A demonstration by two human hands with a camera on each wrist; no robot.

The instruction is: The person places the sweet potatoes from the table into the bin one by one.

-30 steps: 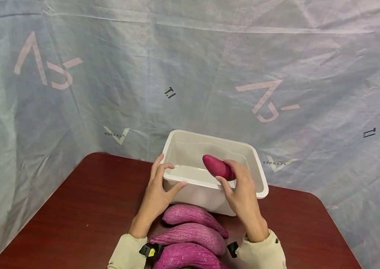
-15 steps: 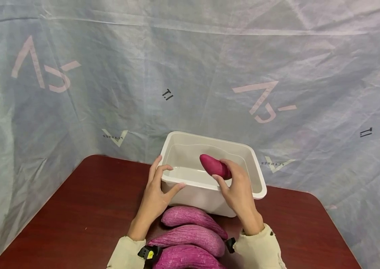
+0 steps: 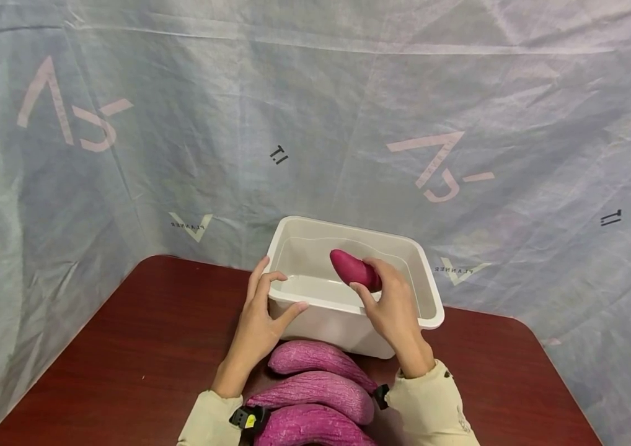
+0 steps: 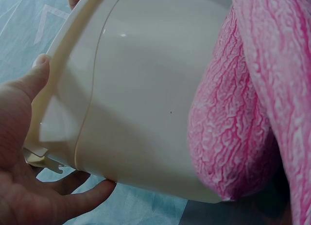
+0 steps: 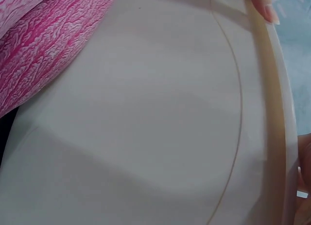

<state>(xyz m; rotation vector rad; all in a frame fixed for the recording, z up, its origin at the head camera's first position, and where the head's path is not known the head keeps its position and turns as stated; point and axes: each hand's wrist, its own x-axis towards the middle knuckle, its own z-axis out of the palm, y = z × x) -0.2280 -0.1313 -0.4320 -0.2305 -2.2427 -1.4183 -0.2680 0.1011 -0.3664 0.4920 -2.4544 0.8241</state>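
Note:
My right hand (image 3: 396,303) holds a smooth dark-magenta sweet potato (image 3: 351,267) between thumb and fingers, over the opening of a white plastic bin (image 3: 332,325). At the bin's near left corner my left hand (image 3: 260,322) grips the rim. In the left wrist view its thumb (image 4: 35,79) lies on the rim and the other fingers curl along the outer wall. Several long, wrinkled pink-purple sweet potatoes (image 3: 315,391) lie side by side between my forearms. One wrinkled sweet potato (image 4: 233,128) lies close against the bin's near wall. The held sweet potato is hidden in the right wrist view.
The bin stands near the back of a dark red wooden table (image 3: 154,347). Behind it hangs a grey sheet (image 3: 315,124) with printed letters. My sleeves carry black wrist cameras, close beside the wrinkled sweet potatoes.
My right hand has shifted slightly left and up with the sweet potato, over the bin. My left hand keeps its grip on the corner, and the wrinkled sweet potatoes lie as before.

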